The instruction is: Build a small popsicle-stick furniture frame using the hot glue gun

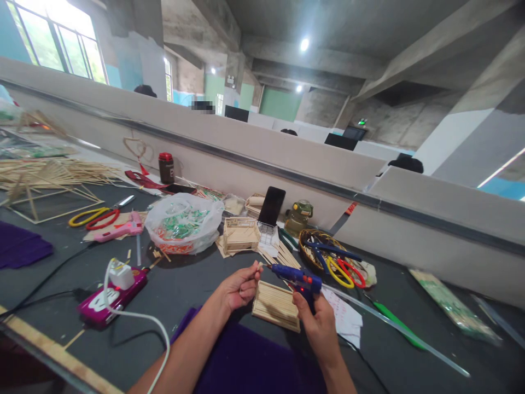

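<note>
My right hand (pixel 315 320) is wrapped round the handle of a blue hot glue gun (pixel 297 276), its nozzle aimed left. At the nozzle tip my left hand (pixel 241 287) pinches a small, pale piece (pixel 260 265) that looks like wood; its exact shape is too small to tell. Below and between both hands lies a flat panel of wooden sticks (pixel 276 307) with a raised edge. Behind my left hand stands a small box-like frame of sticks (pixel 240 234). Purple cloth (pixel 250 358) lies under my forearms.
A plastic bag (pixel 184 224) of green-wrapped pieces, a pink glue gun (pixel 118 229) and a purple power strip (pixel 112 298) sit left. A wicker basket (pixel 305 253) with scissors (pixel 346 272), a clear glue stick (pixel 410 323) and paper (pixel 344 320) lie right. A phone (pixel 271 206) stands behind.
</note>
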`<state>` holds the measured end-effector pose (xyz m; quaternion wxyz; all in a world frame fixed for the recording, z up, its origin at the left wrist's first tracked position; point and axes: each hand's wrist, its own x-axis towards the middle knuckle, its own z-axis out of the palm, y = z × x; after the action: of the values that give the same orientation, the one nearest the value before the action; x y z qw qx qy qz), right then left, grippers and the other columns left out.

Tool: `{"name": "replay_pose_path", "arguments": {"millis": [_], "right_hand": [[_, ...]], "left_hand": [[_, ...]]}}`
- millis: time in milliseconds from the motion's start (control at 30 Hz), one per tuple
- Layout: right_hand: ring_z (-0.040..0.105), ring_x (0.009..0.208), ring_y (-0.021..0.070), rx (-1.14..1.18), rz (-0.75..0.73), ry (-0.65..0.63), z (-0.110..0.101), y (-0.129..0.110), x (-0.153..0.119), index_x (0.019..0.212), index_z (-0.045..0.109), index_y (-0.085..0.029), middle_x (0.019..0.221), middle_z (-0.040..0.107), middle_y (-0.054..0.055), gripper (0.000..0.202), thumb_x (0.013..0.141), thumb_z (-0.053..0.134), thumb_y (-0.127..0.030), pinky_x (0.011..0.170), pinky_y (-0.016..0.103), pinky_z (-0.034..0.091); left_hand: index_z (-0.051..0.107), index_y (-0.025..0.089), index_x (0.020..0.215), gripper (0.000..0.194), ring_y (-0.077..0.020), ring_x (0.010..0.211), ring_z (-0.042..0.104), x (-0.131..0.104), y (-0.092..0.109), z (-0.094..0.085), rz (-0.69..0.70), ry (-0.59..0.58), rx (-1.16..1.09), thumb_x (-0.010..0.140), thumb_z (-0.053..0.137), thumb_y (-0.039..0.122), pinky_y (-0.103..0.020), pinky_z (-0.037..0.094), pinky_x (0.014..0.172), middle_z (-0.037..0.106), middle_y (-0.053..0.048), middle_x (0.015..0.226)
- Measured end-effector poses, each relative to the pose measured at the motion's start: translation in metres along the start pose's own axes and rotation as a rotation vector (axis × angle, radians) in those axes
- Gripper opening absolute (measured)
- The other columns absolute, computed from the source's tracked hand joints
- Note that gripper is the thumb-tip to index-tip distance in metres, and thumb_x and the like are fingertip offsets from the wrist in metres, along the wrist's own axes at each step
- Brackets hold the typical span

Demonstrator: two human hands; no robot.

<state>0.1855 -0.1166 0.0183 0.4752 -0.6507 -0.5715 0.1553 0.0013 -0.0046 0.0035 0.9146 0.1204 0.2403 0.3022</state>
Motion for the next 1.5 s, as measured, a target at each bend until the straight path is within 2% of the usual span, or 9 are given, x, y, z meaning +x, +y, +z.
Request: {"name": "replay_pose_path", "arguments": {"millis": [233,400,733,867,1067,1233,1500], "right_hand": [[0.061,0.071,0.0211,0.004,0.005,-0.026,0.000,-0.001,0.000,0.100,0.063,-0.016,0.085,0.069,0.007,0.037,0.085,0.051,-0.049,0.060,0.028,0.047],[0.061,0.070,0.0210,0.006,0.003,-0.019,0.000,-0.001,0.001,0.098,0.064,-0.016,0.083,0.069,0.007,0.036,0.085,0.052,-0.048,0.059,0.027,0.046],[0.061,0.076,0.0210,-0.006,-0.005,-0.014,-0.001,-0.002,0.000,0.098,0.063,-0.015,0.087,0.068,0.008,0.037,0.085,0.052,-0.047,0.066,0.027,0.047],[0.061,0.072,0.0205,0.008,0.023,-0.029,0.000,-0.001,0.000,0.100,0.063,-0.015,0.086,0.069,0.008,0.037,0.085,0.052,-0.048,0.062,0.027,0.046],[0.060,0.069,0.0203,0.039,0.024,-0.026,0.002,0.002,0.000,0.101,0.063,-0.014,0.082,0.068,0.007,0.039,0.084,0.054,-0.048,0.058,0.027,0.046],[0.060,0.069,0.0197,0.044,0.017,-0.051,0.001,-0.002,-0.001,0.102,0.062,-0.014,0.080,0.067,0.007,0.038,0.085,0.052,-0.047,0.059,0.027,0.046],[0.058,0.062,0.0177,0.023,0.011,-0.054,0.000,-0.009,0.000,0.088,0.065,-0.016,0.073,0.066,0.005,0.035,0.084,0.053,-0.048,0.057,0.025,0.045]], "left_hand": [[0.061,0.005,0.076,0.025,0.0032,0.025,0.027,0.001,0.000,-0.001,-0.003,-0.002,-0.029,0.092,0.049,0.021,-0.009,0.016,0.025,0.056,0.001,0.053],[0.060,0.006,0.081,0.025,0.0024,0.026,0.027,0.003,-0.001,-0.005,0.007,-0.035,-0.068,0.093,0.046,0.023,-0.010,0.018,0.024,0.058,0.000,0.056],[0.057,0.009,0.079,0.020,0.0023,0.026,0.027,0.002,-0.002,-0.006,0.008,-0.028,-0.130,0.093,0.047,0.019,-0.010,0.018,0.025,0.060,0.000,0.059],[0.056,0.010,0.078,0.021,0.0020,0.026,0.027,0.000,-0.001,-0.004,0.004,-0.027,-0.149,0.094,0.045,0.019,-0.011,0.017,0.025,0.060,0.000,0.058],[0.056,0.010,0.081,0.013,0.0025,0.027,0.027,0.001,-0.001,-0.005,0.007,-0.061,-0.157,0.090,0.052,0.017,-0.010,0.018,0.025,0.059,0.001,0.060],[0.056,0.009,0.082,0.016,0.0024,0.027,0.027,0.000,-0.001,-0.005,0.007,-0.060,-0.155,0.093,0.047,0.017,-0.010,0.019,0.025,0.059,0.001,0.060],[0.056,0.009,0.084,0.023,0.0022,0.027,0.028,-0.003,0.001,-0.001,0.026,-0.025,-0.164,0.096,0.039,0.018,-0.010,0.018,0.025,0.059,0.000,0.061]]}}
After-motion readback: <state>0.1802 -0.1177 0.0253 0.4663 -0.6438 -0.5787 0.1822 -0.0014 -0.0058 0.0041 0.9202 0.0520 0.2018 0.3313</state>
